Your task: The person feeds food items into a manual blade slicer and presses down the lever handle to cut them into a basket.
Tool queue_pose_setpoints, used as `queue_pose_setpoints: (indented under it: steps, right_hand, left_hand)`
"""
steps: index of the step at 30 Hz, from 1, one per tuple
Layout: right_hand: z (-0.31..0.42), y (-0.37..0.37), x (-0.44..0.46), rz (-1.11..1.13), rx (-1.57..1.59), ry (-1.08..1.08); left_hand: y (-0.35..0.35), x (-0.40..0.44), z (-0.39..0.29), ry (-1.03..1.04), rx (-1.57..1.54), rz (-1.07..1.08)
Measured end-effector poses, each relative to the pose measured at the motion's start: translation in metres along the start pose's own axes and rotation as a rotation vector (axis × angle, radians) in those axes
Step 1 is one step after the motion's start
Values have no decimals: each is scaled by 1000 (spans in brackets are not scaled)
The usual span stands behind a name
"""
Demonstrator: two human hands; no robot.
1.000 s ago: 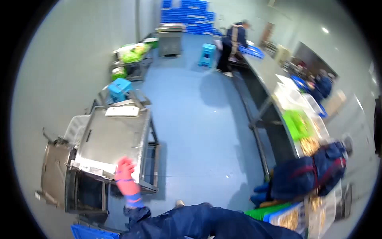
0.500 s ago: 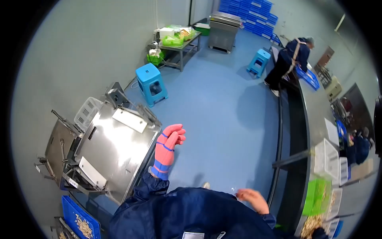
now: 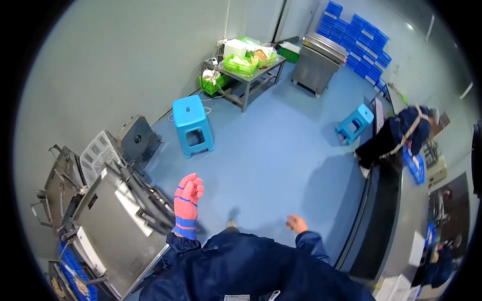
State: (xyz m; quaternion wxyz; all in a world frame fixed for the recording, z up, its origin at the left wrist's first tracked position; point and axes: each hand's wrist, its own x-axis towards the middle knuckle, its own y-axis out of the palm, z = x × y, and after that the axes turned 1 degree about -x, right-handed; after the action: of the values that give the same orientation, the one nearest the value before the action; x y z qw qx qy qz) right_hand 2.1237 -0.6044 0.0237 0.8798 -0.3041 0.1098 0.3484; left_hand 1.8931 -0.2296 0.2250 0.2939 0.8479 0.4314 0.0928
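Note:
My left hand (image 3: pixel 187 204), in a pink glove with blue bands, is raised in front of my body. Its fingers are loosely bent with gaps between them, and I see nothing in it. The steel machine table (image 3: pixel 113 223) is nearest to it, on the left. My bare right hand (image 3: pixel 296 223) hangs low above the floor, fingers half bent and a little apart, holding nothing visible. Neither hand touches anything.
Blue floor (image 3: pixel 261 170) stretches ahead. A blue stool (image 3: pixel 191 123) stands front left, another stool (image 3: pixel 355 123) farther right. Beyond are a low table (image 3: pixel 251 78) with green baskets and a steel cabinet (image 3: pixel 317 62). Along the right-hand workbench (image 3: pixel 401 215), a person (image 3: pixel 401 133) bends over a blue tray.
My view has moved forward and turned left; the stools and far table look closer. The machine table has slid back along my left. My right hand has swung forward.

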Motion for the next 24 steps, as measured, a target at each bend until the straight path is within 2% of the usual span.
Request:
queue_pose_setpoints:
  steps: [1,2,3,4,8,13,15,18,20,21,22,23,24]
  right_hand:
    - [-63,-10,27,-8,-244,129]
    - [-119,-26,43,145,-398,354]
    - [-156,-38,42,309,-959,158]
    - [-174,-48,32,411,-1050,200]
    - [-154,-90,65,339,-705,645]
    - [-115,-150,196,313,-627,713]
    - [-99,-184,269,320,-671,652]
    - [-68,-250,407,357,-937,370]
    - [-40,-299,551,309,-1344,-29]
    - [-16,-315,633,224,-1407,-116]
    - [13,-329,737,222,-1217,-118]
    - [52,-330,829,33,-1167,-170]
    - [117,-335,903,-6,-1189,-458]
  left_hand:
    - [17,34,5,0,-33,-3]
    - [36,69,12,-22,-18,7]
    - [61,101,16,-60,10,50]
    - [85,131,20,-99,38,97]
    - [161,253,54,-205,181,290]
    - [229,396,103,-190,251,283]
    - [248,444,120,-179,200,214]
    - [270,519,125,-131,148,133]
    - [280,551,115,-94,205,68]
    - [273,564,112,-76,217,-7]
    - [265,582,108,-53,230,-80]
    - [255,599,106,-32,243,-151]
    - [246,617,105,14,208,-224]
